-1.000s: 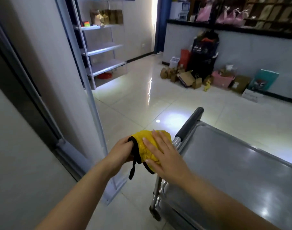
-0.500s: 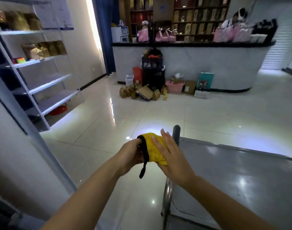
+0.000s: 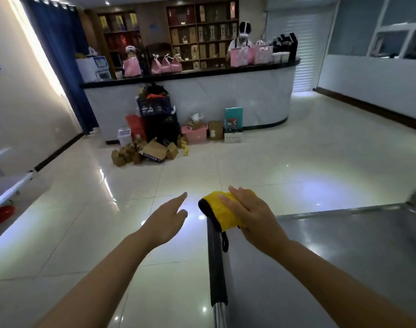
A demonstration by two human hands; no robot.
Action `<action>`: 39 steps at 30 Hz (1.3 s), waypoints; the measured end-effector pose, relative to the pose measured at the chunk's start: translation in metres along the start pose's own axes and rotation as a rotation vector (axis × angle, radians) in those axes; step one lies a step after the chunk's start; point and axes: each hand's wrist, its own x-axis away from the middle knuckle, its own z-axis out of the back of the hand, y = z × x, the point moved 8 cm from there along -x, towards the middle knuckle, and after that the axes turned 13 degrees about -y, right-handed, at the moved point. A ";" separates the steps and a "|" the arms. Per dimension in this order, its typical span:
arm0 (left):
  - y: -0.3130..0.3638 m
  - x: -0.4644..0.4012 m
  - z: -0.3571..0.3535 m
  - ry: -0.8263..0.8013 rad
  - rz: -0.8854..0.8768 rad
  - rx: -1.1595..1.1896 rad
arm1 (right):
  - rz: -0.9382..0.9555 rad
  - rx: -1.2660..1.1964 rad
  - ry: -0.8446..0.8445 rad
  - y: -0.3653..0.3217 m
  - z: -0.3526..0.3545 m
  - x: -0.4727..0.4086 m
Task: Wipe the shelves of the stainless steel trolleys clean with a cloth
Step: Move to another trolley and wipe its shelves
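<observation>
A folded yellow cloth [image 3: 220,211] with a black hem and a hanging black loop sits at the far left corner of the stainless steel trolley's top shelf [image 3: 332,252]. My right hand [image 3: 252,217] holds the cloth, fingers laid over its top and thumb underneath. My left hand [image 3: 165,220] hovers over the floor to the left of the cloth, fingers straight and apart from it, holding nothing. The trolley's black push handle [image 3: 216,263] runs along the shelf's left side.
A white counter [image 3: 202,100] stands across the room with crates, boxes and bags piled on the floor before it, and a person behind it. A white shelf rack [image 3: 6,188] is at the left edge. Glossy tiled floor [image 3: 107,209] lies between.
My left hand has let go of the cloth and moved away to the left. My right hand keeps the cloth, now over the trolley's corner. The view has swung to the right.
</observation>
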 end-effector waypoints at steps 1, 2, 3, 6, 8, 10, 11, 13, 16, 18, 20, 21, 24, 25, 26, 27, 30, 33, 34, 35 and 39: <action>-0.006 -0.018 -0.001 -0.011 -0.018 -0.118 | -0.047 0.001 -0.011 0.013 -0.008 -0.002; -0.011 -0.037 -0.004 -0.041 -0.046 -0.218 | -0.095 0.007 -0.017 0.028 -0.017 -0.003; -0.016 -0.057 -0.008 -0.091 -0.079 -0.299 | -0.144 0.018 -0.020 0.042 -0.026 -0.003; -0.033 -0.114 -0.016 -0.239 -0.219 -0.530 | -0.318 0.022 -0.070 0.080 -0.060 0.000; -0.043 -0.152 -0.011 -0.247 -0.312 -0.700 | -0.432 -0.011 -0.080 0.099 -0.079 0.002; -0.051 -0.186 -0.010 -0.272 -0.383 -0.787 | -0.554 -0.070 -0.094 0.114 -0.098 0.002; -0.052 -0.202 -0.012 -0.282 -0.416 -0.802 | -0.609 -0.107 -0.106 0.121 -0.108 0.001; -0.054 -0.232 -0.016 -0.318 -0.468 -0.804 | -0.680 -0.134 -0.132 0.128 -0.124 -0.005; -0.047 -0.260 -0.029 -0.372 -0.520 -0.780 | -0.731 -0.091 -0.159 0.131 -0.131 -0.008; -0.039 -0.268 -0.040 -0.407 -0.571 -0.729 | -0.749 -0.066 -0.147 0.129 -0.127 -0.006; -0.033 -0.270 -0.047 -0.438 -0.606 -0.669 | -0.755 -0.053 -0.149 0.129 -0.123 -0.002; -0.031 -0.270 -0.050 -0.439 -0.621 -0.668 | -0.747 -0.045 -0.154 0.129 -0.120 0.000; -0.034 -0.266 -0.054 -0.422 -0.637 -0.734 | -0.714 -0.007 -0.154 0.130 -0.116 0.006; -0.037 -0.265 -0.053 -0.415 -0.633 -0.735 | -0.707 0.002 -0.155 0.131 -0.116 0.008; -0.038 -0.264 -0.051 -0.399 -0.633 -0.727 | -0.706 0.006 -0.154 0.131 -0.116 0.007; -0.039 -0.264 -0.050 -0.394 -0.638 -0.720 | -0.715 0.008 -0.147 0.132 -0.116 0.005; -0.044 -0.268 -0.045 -0.419 -0.648 -0.725 | -0.745 0.001 -0.117 0.135 -0.121 -0.004; -0.049 -0.287 -0.034 -0.407 -0.687 -0.735 | -0.790 -0.020 -0.121 0.145 -0.126 -0.020; -0.051 -0.297 -0.029 -0.401 -0.705 -0.735 | -0.800 -0.018 -0.119 0.152 -0.127 -0.028; -0.053 -0.309 -0.023 -0.394 -0.726 -0.733 | -0.814 -0.020 -0.120 0.159 -0.130 -0.037; -0.066 -0.365 0.003 -0.369 -0.790 -0.765 | -0.876 -0.020 -0.078 0.185 -0.137 -0.079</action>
